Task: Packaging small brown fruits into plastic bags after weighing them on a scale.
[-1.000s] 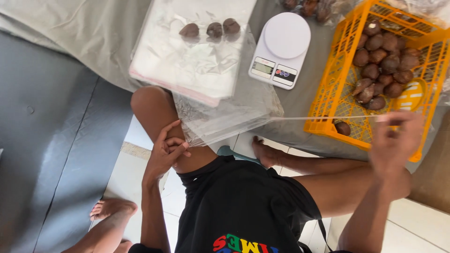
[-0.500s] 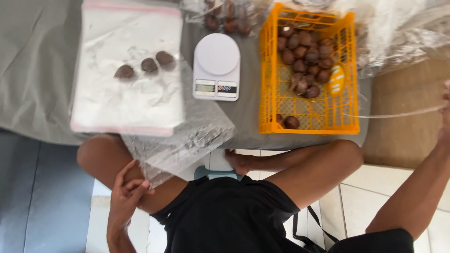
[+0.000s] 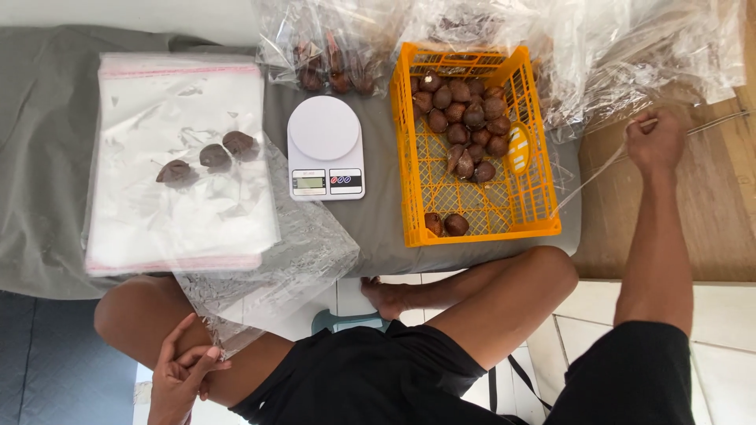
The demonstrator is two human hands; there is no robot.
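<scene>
Your right hand point(image 3: 655, 142) was out at the far right, over the wooden floor point(image 3: 693, 228), clenched around a thin clear plastic strip point(image 3: 598, 169). The strip ran from your fist down and to the left, toward the right wall of the orange crate point(image 3: 543, 212); whether it touched the crate cannot be told. More of the strip or a thin stick showed past your fist toward the right edge.

Your left hand point(image 3: 179, 376) lay near you at the lower left, resting on your left knee point(image 3: 130, 323) with the fingers loose and spread, gripping nothing. Just above it, a crumpled clear plastic bag point(image 3: 276, 267) hung off the near edge of the grey cloth point(image 3: 47, 181).

The orange crate stood on that cloth, with brown scaly fruits point(image 3: 465, 118) heaped in its far half and two more at its near left corner. A small yellow oval item point(image 3: 517, 148) lay inside by the right wall. Left of the crate, a white kitchen scale point(image 3: 325, 147) sat with its round pan bare. Farther left lay a flat stack of clear plastic bags point(image 3: 181, 205), and three brown fruits point(image 3: 206, 157) rested on top. Along the far edge, crumpled clear wrap point(image 3: 598, 55) was piled behind the crate, and a bag holding fruits point(image 3: 331, 59) sat behind the scale.
</scene>
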